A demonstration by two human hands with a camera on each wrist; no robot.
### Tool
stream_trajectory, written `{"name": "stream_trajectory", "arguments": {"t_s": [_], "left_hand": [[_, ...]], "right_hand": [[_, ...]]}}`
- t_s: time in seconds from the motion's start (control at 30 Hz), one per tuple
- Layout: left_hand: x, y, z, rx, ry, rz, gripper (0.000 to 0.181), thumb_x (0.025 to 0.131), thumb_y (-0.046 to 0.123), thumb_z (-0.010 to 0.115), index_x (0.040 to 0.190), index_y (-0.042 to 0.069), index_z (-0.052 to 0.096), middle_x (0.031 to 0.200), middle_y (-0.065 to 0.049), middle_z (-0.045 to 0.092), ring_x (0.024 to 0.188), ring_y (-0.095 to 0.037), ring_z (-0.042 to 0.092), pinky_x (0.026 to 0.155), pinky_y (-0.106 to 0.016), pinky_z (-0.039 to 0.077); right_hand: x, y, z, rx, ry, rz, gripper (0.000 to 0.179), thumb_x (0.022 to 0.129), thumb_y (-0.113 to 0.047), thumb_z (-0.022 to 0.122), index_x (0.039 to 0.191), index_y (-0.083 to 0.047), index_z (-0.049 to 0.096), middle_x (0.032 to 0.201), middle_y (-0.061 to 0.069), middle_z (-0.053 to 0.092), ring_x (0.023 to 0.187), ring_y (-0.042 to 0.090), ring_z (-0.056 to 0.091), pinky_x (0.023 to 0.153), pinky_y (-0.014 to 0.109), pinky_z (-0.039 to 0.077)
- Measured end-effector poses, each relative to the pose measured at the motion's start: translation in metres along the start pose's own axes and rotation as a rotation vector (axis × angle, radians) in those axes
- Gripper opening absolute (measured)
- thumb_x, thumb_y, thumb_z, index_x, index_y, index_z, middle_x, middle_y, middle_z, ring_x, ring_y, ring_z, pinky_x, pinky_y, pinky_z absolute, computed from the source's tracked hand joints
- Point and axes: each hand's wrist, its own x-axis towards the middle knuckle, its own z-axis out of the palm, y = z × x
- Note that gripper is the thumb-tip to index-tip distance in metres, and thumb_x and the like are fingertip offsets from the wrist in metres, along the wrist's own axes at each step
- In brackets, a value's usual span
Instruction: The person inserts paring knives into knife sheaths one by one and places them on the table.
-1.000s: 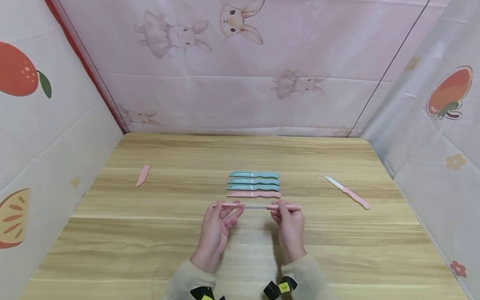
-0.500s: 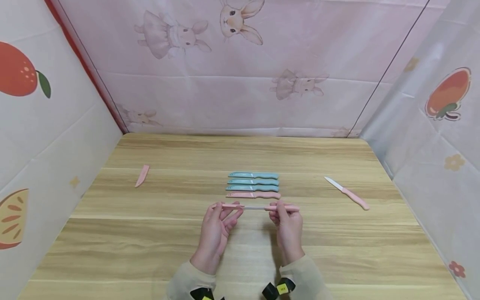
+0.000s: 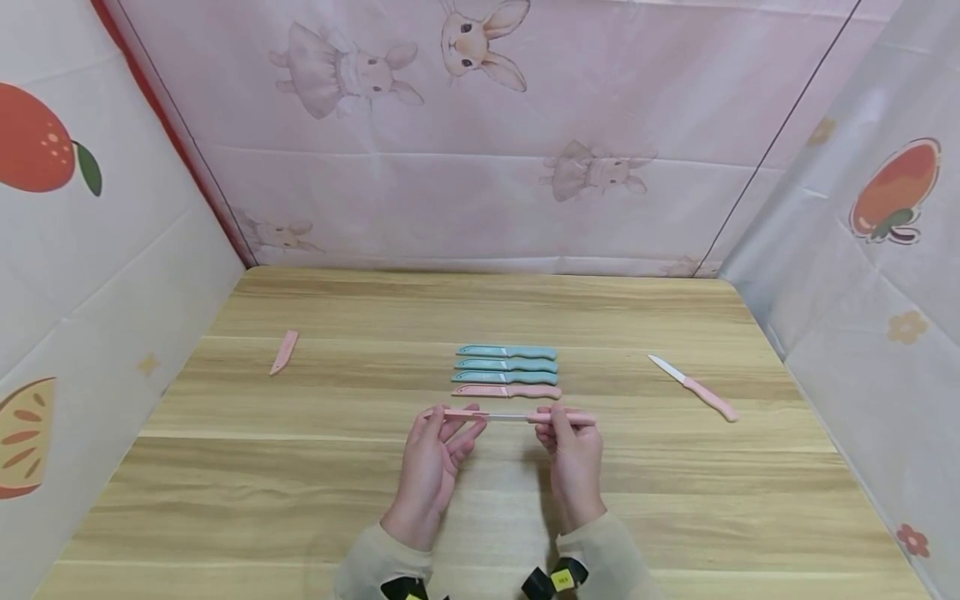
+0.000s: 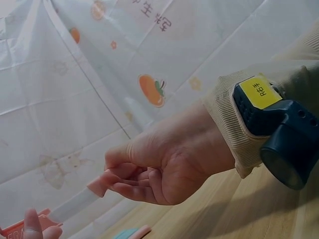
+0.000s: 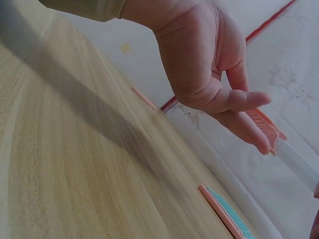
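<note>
My left hand (image 3: 431, 467) pinches a pink knife sheath (image 3: 459, 412) near the front of the row of knives. My right hand (image 3: 579, 467) grips the pink handle of a paring knife (image 3: 583, 418). Between handle and sheath runs a stretch of bare blade (image 3: 508, 416), its tip end inside the sheath's mouth. In the left wrist view the right hand's curled fingers surround the handle, with the blade (image 4: 75, 204) leading down to the sheath (image 4: 15, 230). The right wrist view has the ribbed sheath (image 5: 263, 124) between left thumb and fingers, other fingers extended.
Several sheathed knives lie parallel behind the hands: blue-green knives (image 3: 507, 364) and one pink knife (image 3: 506, 390). Far left rests a loose pink sheath (image 3: 284, 352). An unsheathed pink-handled knife (image 3: 693, 387) lies on the right of the wooden table (image 3: 300, 500). Printed curtains surround the table.
My right hand has shifted slightly left with the knife, so a little less bare blade shows. The left hand and sheath have stayed in place.
</note>
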Motion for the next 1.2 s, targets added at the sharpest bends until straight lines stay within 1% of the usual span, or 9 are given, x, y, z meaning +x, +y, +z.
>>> {"name": "stream_trajectory", "arguments": {"t_s": [0.13, 0.23, 0.33, 0.43, 0.53, 0.73, 0.97, 1.1, 1.2], "left_hand": [[-0.0006, 0.0000, -0.0002, 0.013, -0.005, -0.002, 0.023, 0.103, 0.029, 0.032, 0.104, 0.006, 0.035, 0.123, -0.024, 0.056, 0.098, -0.027, 0.064, 0.069, -0.022, 0.055], [-0.0008, -0.0003, -0.0007, 0.048, -0.014, 0.001, 0.022, 0.103, 0.028, 0.031, 0.105, 0.007, 0.036, 0.121, -0.022, 0.058, 0.098, -0.025, 0.065, 0.076, -0.030, 0.055], [-0.0006, -0.0008, -0.0013, 0.064, -0.032, 0.017, 0.022, 0.104, 0.027, 0.030, 0.105, 0.006, 0.037, 0.121, -0.023, 0.057, 0.098, -0.026, 0.064, 0.086, -0.036, 0.051], [-0.0004, -0.0013, -0.0015, 0.050, -0.044, 0.031, 0.024, 0.104, 0.027, 0.030, 0.104, 0.005, 0.037, 0.123, -0.026, 0.055, 0.098, -0.028, 0.064, 0.092, -0.040, 0.047], [-0.0005, -0.0018, -0.0015, 0.026, -0.039, 0.035, 0.024, 0.103, 0.028, 0.032, 0.104, 0.004, 0.037, 0.123, -0.027, 0.054, 0.098, -0.029, 0.064, 0.092, -0.040, 0.046], [-0.0011, -0.0018, -0.0014, 0.013, -0.028, 0.045, 0.025, 0.103, 0.028, 0.032, 0.103, 0.004, 0.038, 0.123, -0.029, 0.053, 0.098, -0.030, 0.063, 0.091, -0.040, 0.047], [-0.0007, -0.0023, -0.0013, 0.013, -0.028, 0.053, 0.026, 0.103, 0.030, 0.033, 0.102, 0.005, 0.038, 0.124, -0.031, 0.051, 0.098, -0.030, 0.063, 0.091, -0.039, 0.047], [-0.0009, -0.0028, -0.0009, 0.012, -0.026, 0.058, 0.025, 0.103, 0.029, 0.033, 0.101, 0.005, 0.038, 0.123, -0.030, 0.053, 0.097, -0.029, 0.064, 0.091, -0.039, 0.047], [-0.0011, -0.0031, -0.0002, 0.006, -0.025, 0.064, 0.023, 0.103, 0.027, 0.032, 0.101, 0.005, 0.039, 0.120, -0.029, 0.056, 0.096, -0.029, 0.064, 0.091, -0.039, 0.047]], "right_hand": [[0.0001, 0.0009, 0.0002, 0.022, -0.001, -0.002, 0.014, 0.095, -0.009, 0.053, 0.085, 0.001, 0.053, 0.080, 0.007, 0.066, 0.062, 0.010, 0.062, 0.061, 0.021, 0.054], [0.0007, 0.0011, -0.0002, 0.033, 0.006, 0.000, 0.014, 0.095, -0.006, 0.052, 0.083, 0.001, 0.054, 0.079, 0.009, 0.067, 0.061, 0.009, 0.061, 0.059, 0.020, 0.053], [0.0013, 0.0008, -0.0009, 0.023, 0.017, 0.005, 0.015, 0.095, -0.006, 0.052, 0.083, 0.002, 0.055, 0.078, 0.008, 0.068, 0.060, 0.008, 0.061, 0.059, 0.020, 0.054], [0.0014, 0.0001, -0.0009, 0.014, 0.023, 0.007, 0.014, 0.095, -0.007, 0.052, 0.084, 0.002, 0.054, 0.078, 0.007, 0.068, 0.060, 0.008, 0.061, 0.060, 0.021, 0.054], [0.0007, -0.0005, -0.0003, 0.010, 0.022, 0.007, 0.014, 0.095, -0.006, 0.052, 0.085, 0.002, 0.054, 0.078, 0.007, 0.068, 0.060, 0.008, 0.061, 0.060, 0.021, 0.054], [-0.0013, -0.0002, 0.0010, 0.011, 0.015, 0.005, 0.016, 0.095, -0.007, 0.052, 0.082, 0.001, 0.057, 0.081, 0.012, 0.068, 0.061, 0.008, 0.061, 0.060, 0.021, 0.054], [-0.0015, 0.0022, 0.0023, 0.022, 0.011, -0.001, 0.017, 0.094, -0.010, 0.055, 0.081, 0.001, 0.059, 0.076, 0.007, 0.068, 0.060, 0.008, 0.061, 0.060, 0.021, 0.054], [-0.0011, 0.0031, 0.0034, 0.038, 0.014, -0.003, 0.017, 0.094, -0.009, 0.055, 0.080, 0.000, 0.059, 0.076, 0.007, 0.068, 0.059, 0.008, 0.061, 0.059, 0.021, 0.054], [-0.0010, 0.0031, 0.0039, 0.027, 0.017, -0.004, 0.017, 0.094, -0.010, 0.056, 0.080, 0.000, 0.060, 0.078, 0.010, 0.068, 0.059, 0.007, 0.061, 0.059, 0.021, 0.054]]}}
